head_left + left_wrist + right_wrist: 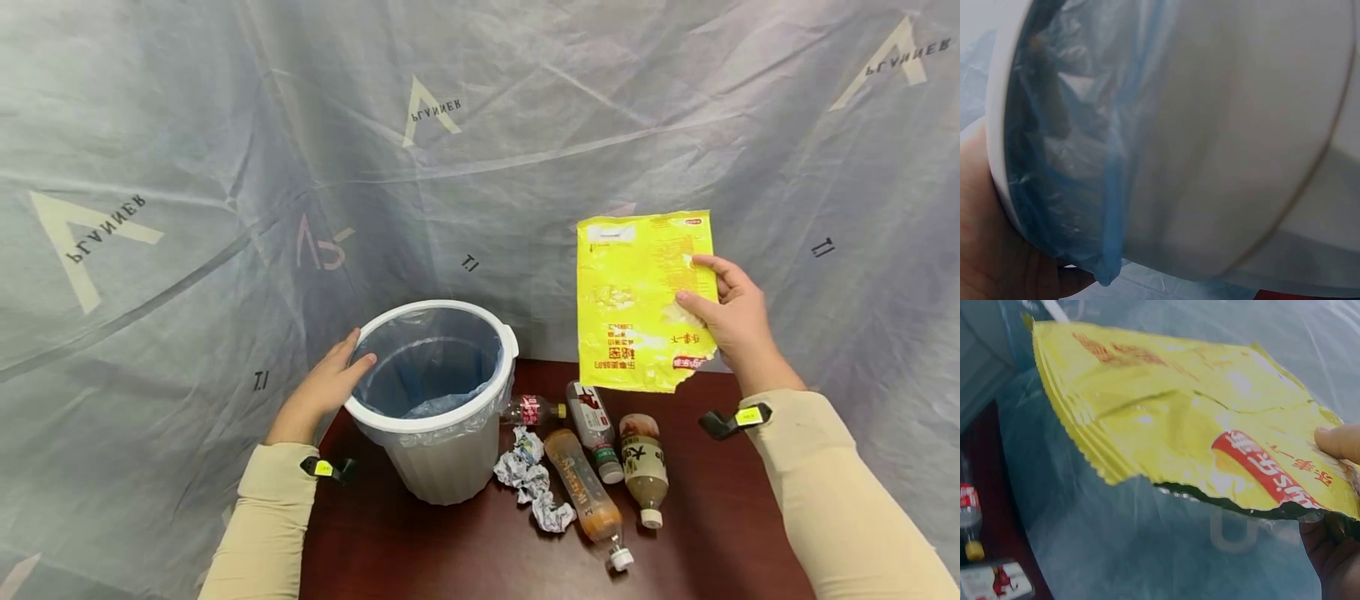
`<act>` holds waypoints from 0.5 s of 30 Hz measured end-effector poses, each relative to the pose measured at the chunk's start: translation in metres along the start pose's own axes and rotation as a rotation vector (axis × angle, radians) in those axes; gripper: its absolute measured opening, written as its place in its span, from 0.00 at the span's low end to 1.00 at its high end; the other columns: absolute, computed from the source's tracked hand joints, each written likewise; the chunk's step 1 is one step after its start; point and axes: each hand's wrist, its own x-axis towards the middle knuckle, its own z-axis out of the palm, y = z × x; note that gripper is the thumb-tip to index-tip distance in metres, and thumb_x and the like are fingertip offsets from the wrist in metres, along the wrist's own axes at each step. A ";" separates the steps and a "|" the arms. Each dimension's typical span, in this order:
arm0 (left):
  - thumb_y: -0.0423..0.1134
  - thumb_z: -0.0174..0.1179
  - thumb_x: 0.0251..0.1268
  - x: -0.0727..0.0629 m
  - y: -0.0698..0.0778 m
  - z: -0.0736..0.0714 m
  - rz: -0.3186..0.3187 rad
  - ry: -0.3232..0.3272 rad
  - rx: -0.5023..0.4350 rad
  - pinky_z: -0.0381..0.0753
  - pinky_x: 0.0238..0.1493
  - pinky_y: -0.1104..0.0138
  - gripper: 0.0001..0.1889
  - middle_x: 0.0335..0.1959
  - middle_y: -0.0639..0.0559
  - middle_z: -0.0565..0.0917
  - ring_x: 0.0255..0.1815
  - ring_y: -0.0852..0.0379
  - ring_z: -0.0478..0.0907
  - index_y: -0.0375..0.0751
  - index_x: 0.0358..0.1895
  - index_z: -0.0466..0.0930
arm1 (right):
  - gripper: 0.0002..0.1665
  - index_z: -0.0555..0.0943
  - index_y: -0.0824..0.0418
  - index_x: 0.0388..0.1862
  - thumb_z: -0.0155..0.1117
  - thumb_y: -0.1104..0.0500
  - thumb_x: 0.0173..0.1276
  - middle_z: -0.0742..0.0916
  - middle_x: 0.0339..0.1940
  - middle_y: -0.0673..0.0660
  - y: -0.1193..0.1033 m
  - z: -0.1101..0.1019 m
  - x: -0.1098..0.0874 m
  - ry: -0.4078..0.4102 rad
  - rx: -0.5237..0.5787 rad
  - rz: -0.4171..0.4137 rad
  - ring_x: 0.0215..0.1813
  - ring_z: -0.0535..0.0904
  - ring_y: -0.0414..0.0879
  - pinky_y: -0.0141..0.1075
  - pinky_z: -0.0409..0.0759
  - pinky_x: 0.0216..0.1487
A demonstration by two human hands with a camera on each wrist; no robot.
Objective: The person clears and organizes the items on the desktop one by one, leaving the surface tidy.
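My right hand (738, 321) pinches a yellow chip bag (637, 304) by its side edge, thumb on the near face. The bag is held up above the table, its printing upside down in the head view and its lower corner torn ragged. In the right wrist view the torn opening of the chip bag (1229, 503) shows dark inside. On the left, my left hand (322, 383) grips the rim of a white trash bin (442, 458), thumb over the edge. A clear bluish liner (1079, 162) hangs over the bin's rim in the left wrist view.
Right of the bin lie several plastic bottles: a small red-labelled bottle (528, 409), a white-labelled bottle (592, 425), an orange-brown bottle (585, 492) and a beige-labelled bottle (643, 462). Crumpled paper (528, 475) lies between them and the bin. Grey sheeting (480, 208) hangs behind the dark red table (420, 550).
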 end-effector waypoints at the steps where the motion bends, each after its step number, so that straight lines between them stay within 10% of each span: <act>1: 0.60 0.40 0.80 0.000 0.000 0.001 -0.001 -0.002 0.004 0.50 0.73 0.33 0.41 0.80 0.27 0.46 0.78 0.25 0.46 0.38 0.83 0.38 | 0.36 0.72 0.54 0.72 0.71 0.67 0.66 0.85 0.51 0.47 -0.001 0.004 0.001 0.004 0.000 -0.007 0.36 0.87 0.39 0.31 0.85 0.31; 15: 0.64 0.39 0.79 0.001 -0.002 0.002 -0.023 -0.014 -0.009 0.49 0.72 0.32 0.43 0.80 0.28 0.45 0.78 0.25 0.45 0.42 0.83 0.36 | 0.34 0.75 0.55 0.68 0.73 0.67 0.64 0.85 0.53 0.53 -0.010 0.061 0.014 0.009 0.055 -0.085 0.40 0.87 0.42 0.31 0.86 0.35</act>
